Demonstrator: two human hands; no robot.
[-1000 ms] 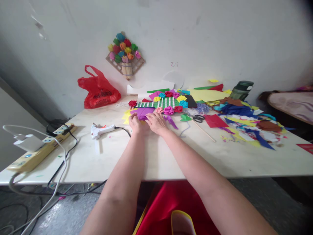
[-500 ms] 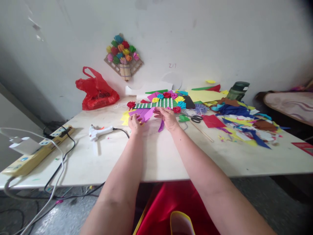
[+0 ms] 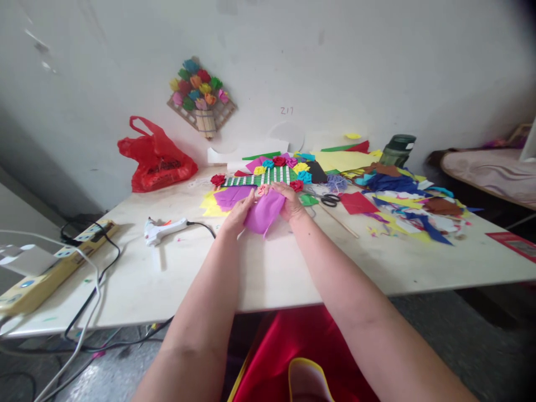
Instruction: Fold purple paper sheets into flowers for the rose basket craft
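Note:
Between my two hands is a piece of purple paper [image 3: 264,215], its lower part hanging toward me. My left hand [image 3: 240,214] grips its left edge. At its upper right, my right hand [image 3: 290,202] holds it with the fingers closed. Another flat purple sheet [image 3: 232,196] lies left of it, on top of yellow paper [image 3: 210,205]. Just behind my hands lies a green panel [image 3: 274,176] with white strips, edged by red, blue, yellow and purple paper flowers [image 3: 305,177].
A glue gun [image 3: 163,230] lies at left, near a power strip [image 3: 62,268] with cables. Scissors [image 3: 330,200], a wooden stick [image 3: 340,221] and red paper [image 3: 358,203] lie at right. Beyond are a paper scrap pile [image 3: 402,195] and a dark green bottle [image 3: 398,151]. A red bag [image 3: 163,162] stands at back left.
My left hand has taken hold of a purple piece lifted off the flat purple sheet. Both hands have come closer together, and the piece now hangs spread between them. The view has shifted slightly right.

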